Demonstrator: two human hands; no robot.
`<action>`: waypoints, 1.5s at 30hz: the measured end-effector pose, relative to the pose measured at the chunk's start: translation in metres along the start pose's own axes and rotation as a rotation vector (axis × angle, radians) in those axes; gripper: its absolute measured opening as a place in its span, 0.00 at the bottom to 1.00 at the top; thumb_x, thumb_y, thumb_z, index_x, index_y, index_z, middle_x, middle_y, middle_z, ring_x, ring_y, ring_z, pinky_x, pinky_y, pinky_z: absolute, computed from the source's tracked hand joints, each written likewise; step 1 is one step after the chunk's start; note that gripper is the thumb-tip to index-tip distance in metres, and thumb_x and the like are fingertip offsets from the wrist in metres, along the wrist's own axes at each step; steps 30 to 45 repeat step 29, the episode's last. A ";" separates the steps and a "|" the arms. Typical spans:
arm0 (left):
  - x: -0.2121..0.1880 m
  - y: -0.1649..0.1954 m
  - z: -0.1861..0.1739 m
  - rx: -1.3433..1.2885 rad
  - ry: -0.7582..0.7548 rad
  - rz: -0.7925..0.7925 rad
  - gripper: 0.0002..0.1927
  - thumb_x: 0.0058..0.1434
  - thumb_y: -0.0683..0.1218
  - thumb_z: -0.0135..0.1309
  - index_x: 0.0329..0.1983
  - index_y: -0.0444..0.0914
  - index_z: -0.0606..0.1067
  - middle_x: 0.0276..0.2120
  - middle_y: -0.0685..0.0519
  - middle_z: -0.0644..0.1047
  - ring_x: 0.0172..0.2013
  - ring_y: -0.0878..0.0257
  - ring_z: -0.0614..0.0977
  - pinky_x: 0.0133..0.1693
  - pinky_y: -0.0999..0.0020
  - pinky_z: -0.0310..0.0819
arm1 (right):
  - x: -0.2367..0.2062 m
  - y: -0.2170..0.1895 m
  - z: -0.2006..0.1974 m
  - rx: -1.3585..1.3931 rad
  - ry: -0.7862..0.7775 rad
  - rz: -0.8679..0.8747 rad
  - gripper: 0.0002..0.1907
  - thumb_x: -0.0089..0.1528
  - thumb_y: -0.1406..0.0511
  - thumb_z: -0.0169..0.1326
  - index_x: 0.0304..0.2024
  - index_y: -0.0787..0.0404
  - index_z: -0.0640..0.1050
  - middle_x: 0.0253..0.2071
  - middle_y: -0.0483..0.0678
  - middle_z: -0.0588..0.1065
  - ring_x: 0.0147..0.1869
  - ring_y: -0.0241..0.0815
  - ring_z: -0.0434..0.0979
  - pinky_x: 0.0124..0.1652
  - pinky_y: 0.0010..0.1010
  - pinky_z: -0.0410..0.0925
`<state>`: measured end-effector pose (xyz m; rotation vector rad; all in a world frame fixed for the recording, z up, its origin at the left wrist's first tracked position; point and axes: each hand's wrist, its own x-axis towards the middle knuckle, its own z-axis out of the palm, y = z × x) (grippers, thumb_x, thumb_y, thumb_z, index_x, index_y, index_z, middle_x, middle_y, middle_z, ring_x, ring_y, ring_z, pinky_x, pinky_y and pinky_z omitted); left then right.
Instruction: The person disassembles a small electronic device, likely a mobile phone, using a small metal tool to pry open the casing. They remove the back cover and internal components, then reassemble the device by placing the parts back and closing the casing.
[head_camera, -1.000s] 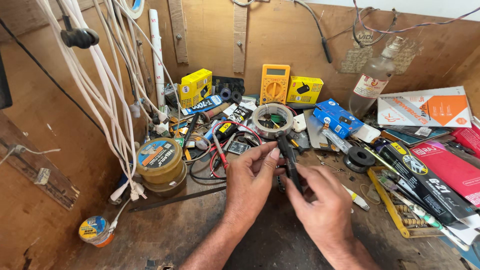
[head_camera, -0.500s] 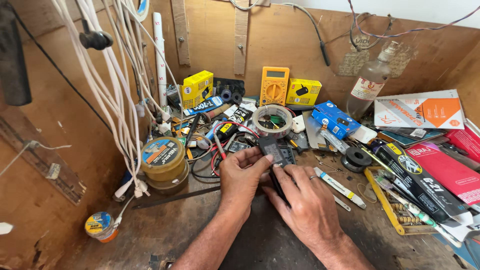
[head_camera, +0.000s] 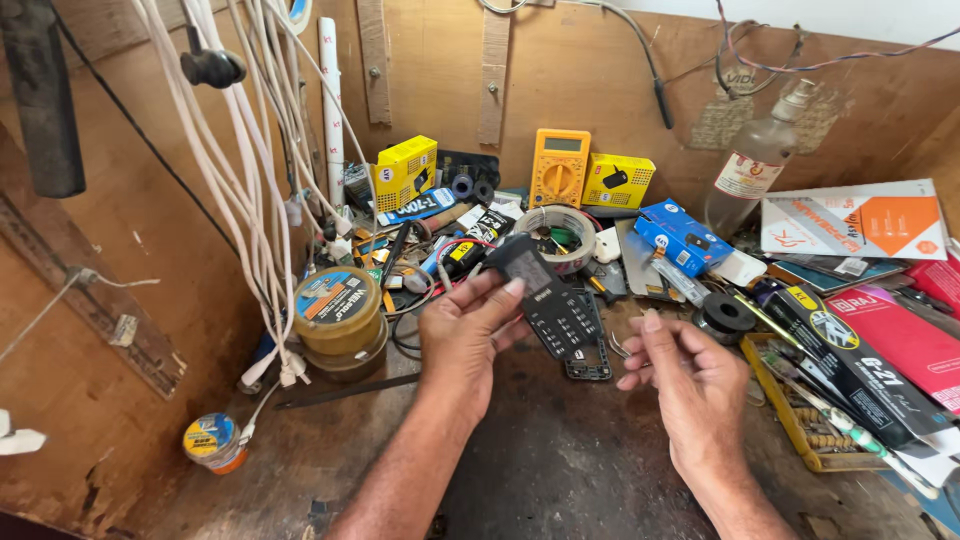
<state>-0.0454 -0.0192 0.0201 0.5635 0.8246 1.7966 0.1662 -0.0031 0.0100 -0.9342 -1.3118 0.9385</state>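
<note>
Half a second ago both hands were pressed together low over the small dark handset; now they have parted. The left hand (head_camera: 462, 335) has lifted, its grip closed on the handset body (head_camera: 545, 300), a flat dark slab with a grey screen and rows of small keys, tilted up toward the camera. Just right of that grip and below it, a thin black frame (head_camera: 590, 368) lies flat on the stained, scuffed wooden surface (head_camera: 560, 470). Further right the right hand (head_camera: 690, 385) hovers released, fingers loosely curled, holding nothing visible.
</note>
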 end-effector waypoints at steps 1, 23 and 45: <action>-0.002 -0.001 0.000 0.034 0.006 0.002 0.15 0.57 0.40 0.63 0.47 0.32 0.79 0.39 0.49 0.84 0.37 0.62 0.85 0.38 0.65 0.83 | -0.001 0.001 -0.001 0.009 -0.047 0.005 0.16 0.68 0.62 0.55 0.44 0.71 0.82 0.33 0.52 0.79 0.33 0.36 0.77 0.30 0.31 0.75; -0.011 -0.011 0.006 0.176 -0.165 0.058 0.18 0.57 0.39 0.62 0.52 0.29 0.79 0.40 0.47 0.85 0.37 0.65 0.86 0.37 0.69 0.85 | 0.001 0.004 -0.002 0.076 -0.262 0.269 0.16 0.61 0.69 0.59 0.49 0.75 0.81 0.36 0.54 0.82 0.30 0.39 0.78 0.34 0.31 0.74; -0.013 -0.013 0.007 0.237 -0.178 0.081 0.19 0.58 0.39 0.62 0.53 0.30 0.80 0.40 0.48 0.85 0.36 0.66 0.86 0.36 0.70 0.84 | 0.001 0.006 -0.002 0.074 -0.258 0.261 0.15 0.60 0.69 0.59 0.45 0.75 0.81 0.35 0.54 0.82 0.31 0.38 0.79 0.33 0.32 0.75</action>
